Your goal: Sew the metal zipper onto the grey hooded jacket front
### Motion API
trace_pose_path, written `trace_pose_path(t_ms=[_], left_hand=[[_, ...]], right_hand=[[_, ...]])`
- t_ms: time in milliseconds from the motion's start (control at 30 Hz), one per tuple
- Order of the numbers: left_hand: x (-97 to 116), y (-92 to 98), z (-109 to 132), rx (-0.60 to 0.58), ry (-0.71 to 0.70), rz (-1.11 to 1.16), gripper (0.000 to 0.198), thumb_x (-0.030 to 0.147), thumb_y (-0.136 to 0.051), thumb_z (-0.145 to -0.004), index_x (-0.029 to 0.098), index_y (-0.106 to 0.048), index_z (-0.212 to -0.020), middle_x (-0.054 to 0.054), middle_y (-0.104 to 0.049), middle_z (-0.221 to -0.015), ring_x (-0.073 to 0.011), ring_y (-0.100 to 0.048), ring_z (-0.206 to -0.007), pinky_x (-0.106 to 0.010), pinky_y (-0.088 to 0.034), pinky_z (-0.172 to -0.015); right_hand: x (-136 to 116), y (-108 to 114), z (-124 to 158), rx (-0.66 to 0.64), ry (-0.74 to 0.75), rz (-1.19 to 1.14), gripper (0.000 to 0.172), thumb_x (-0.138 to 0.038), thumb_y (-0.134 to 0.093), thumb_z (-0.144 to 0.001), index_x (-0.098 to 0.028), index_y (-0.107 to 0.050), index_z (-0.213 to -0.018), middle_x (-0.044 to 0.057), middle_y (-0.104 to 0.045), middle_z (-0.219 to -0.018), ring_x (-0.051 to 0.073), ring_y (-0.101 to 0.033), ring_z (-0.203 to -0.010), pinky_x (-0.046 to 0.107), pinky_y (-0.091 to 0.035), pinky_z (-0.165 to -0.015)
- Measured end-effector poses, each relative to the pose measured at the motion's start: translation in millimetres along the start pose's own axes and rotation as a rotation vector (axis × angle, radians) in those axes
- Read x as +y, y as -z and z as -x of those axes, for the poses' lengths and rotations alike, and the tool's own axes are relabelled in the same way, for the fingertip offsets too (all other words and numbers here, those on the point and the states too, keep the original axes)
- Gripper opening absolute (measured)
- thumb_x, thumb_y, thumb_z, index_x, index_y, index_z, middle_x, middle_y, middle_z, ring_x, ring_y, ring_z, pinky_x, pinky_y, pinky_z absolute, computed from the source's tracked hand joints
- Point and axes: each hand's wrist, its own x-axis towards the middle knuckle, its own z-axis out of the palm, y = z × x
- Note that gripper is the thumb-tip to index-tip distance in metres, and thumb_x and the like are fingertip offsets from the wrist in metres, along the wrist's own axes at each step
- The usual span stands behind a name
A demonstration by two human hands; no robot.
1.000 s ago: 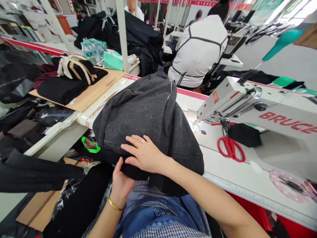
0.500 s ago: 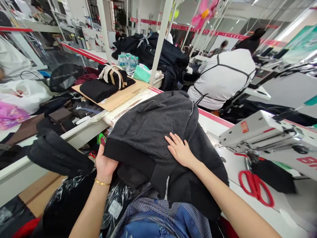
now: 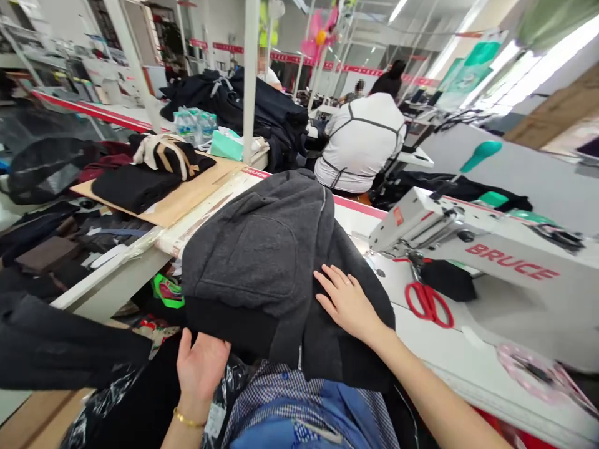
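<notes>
A dark grey garment (image 3: 262, 255) with a black ribbed hem, a stitched pocket and a zip edge lies over the table edge and my lap. My right hand (image 3: 349, 305) rests flat on its right part, fingers spread. At the hem's lower left is my left hand (image 3: 203, 368), palm up, thumb apart, its fingertips hidden under the black band. A yellow bracelet is on the left wrist.
To the right stands a white sewing machine (image 3: 491, 243), with red-handled scissors (image 3: 428, 304) beside it. Folded black cloth (image 3: 135, 187) lies on cardboard at the left. A person in white (image 3: 362, 143) sits ahead, back turned.
The view has turned to the right. The garment's left part lies flatter, showing the pocket fully, and my left hand is lower at the hem. My right hand still lies on the cloth.
</notes>
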Motion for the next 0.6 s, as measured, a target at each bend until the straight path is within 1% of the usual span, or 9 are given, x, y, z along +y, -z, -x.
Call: trace_pose_path(t_ms=[67,100,167,233,300,367,433,533,600], left_hand=[[-23.5,-3.1,6.3,0.027,0.128,0.028,0.041,0.041,-0.028,-0.09,0.032,-0.039,-0.128,-0.002,-0.045,-0.131,-0.0181,-0.037,-0.123,-0.038,-0.03,-0.102],[-34.0,-4.2,8.4,0.043,0.182,0.034,0.04,0.041,-0.028,-0.09,0.033,-0.039,-0.128,-0.002,-0.045,-0.131,-0.0187,-0.036,-0.124,-0.04,-0.03,-0.102],[-48.9,-3.9,9.4,0.061,0.242,0.032,0.041,0.043,-0.029,-0.089,0.034,-0.038,-0.128,-0.001,-0.043,-0.133,-0.0204,-0.035,-0.125,-0.043,-0.03,-0.102],[-54.0,-1.0,5.4,0.07,0.273,0.007,0.043,0.045,-0.028,-0.089,0.035,-0.035,-0.129,0.0,-0.042,-0.133,-0.0196,-0.036,-0.124,-0.042,-0.031,-0.102],[-51.0,0.4,-2.6,0.134,0.26,-0.086,0.043,0.047,-0.029,-0.088,0.036,-0.035,-0.129,0.004,-0.044,-0.131,-0.0164,-0.038,-0.123,-0.038,-0.031,-0.103],[-45.0,-5.5,-11.5,0.277,0.19,-0.294,0.046,0.053,-0.032,-0.085,0.037,-0.038,-0.127,0.009,-0.045,-0.13,-0.014,-0.035,-0.125,-0.035,-0.025,-0.106],[-40.1,-22.3,-17.9,0.397,0.059,-0.569,0.047,0.057,-0.033,-0.082,0.039,-0.04,-0.125,0.015,-0.041,-0.131,-0.0144,-0.026,-0.129,-0.036,-0.017,-0.11],[-34.8,-62.0,-21.8,0.362,-0.161,-0.889,0.043,0.055,-0.028,-0.083,0.044,-0.04,-0.123,0.024,-0.032,-0.133,-0.0179,-0.014,-0.133,-0.043,-0.011,-0.112],[-27.2,-88.0,-23.9,0.271,-0.214,-0.991,0.042,0.051,-0.026,-0.084,0.044,-0.041,-0.123,0.026,-0.031,-0.133,-0.0203,-0.009,-0.133,-0.046,-0.01,-0.111]], right_hand=[[0.5,-7.4,41.3,0.238,-0.106,-0.178,0.037,-0.031,-0.039,-0.086,-0.021,-0.046,-0.121,0.01,-0.042,-0.13,0.025,-0.032,-0.124,0.049,-0.025,-0.101],[-0.9,-15.0,63.5,0.38,-0.219,-0.319,0.033,-0.032,-0.041,-0.085,-0.02,-0.049,-0.115,0.011,-0.045,-0.126,0.025,-0.035,-0.121,0.048,-0.026,-0.101],[-7.5,-35.7,106.5,0.613,-0.548,-0.647,0.027,-0.038,-0.046,-0.082,-0.02,-0.052,-0.102,0.011,-0.05,-0.115,0.025,-0.042,-0.114,0.046,-0.029,-0.1],[-17.4,-57.6,141.2,0.69,-0.839,-0.899,0.028,-0.044,-0.045,-0.082,-0.021,-0.05,-0.097,0.01,-0.053,-0.106,0.025,-0.049,-0.105,0.047,-0.035,-0.095],[-27.0,-73.1,163.4,0.621,-0.963,-1.047,0.032,-0.048,-0.037,-0.085,-0.021,-0.051,-0.097,0.009,-0.058,-0.094,0.024,-0.057,-0.091,0.044,-0.046,-0.08],[-33.6,-78.4,172.8,0.495,-0.973,-1.178,0.043,-0.051,-0.025,-0.088,-0.021,-0.054,-0.097,0.009,-0.062,-0.087,0.022,-0.061,-0.08,0.039,-0.051,-0.066],[-37.0,-74.8,171.7,0.354,-0.927,-1.44,0.058,-0.057,-0.012,-0.088,-0.02,-0.056,-0.099,0.01,-0.064,-0.094,0.022,-0.062,-0.085,0.039,-0.052,-0.066],[-39.0,-61.6,155.9,0.198,-0.768,-1.889,0.068,-0.061,-0.001,-0.085,-0.021,-0.048,-0.115,0.012,-0.054,-0.119,0.022,-0.054,-0.106,0.044,-0.047,-0.079],[-38.4,-52.0,139.6,0.145,-0.64,-1.984,0.067,-0.057,0.0,-0.086,-0.019,-0.041,-0.123,0.013,-0.048,-0.126,0.023,-0.05,-0.111,0.046,-0.045,-0.084]])
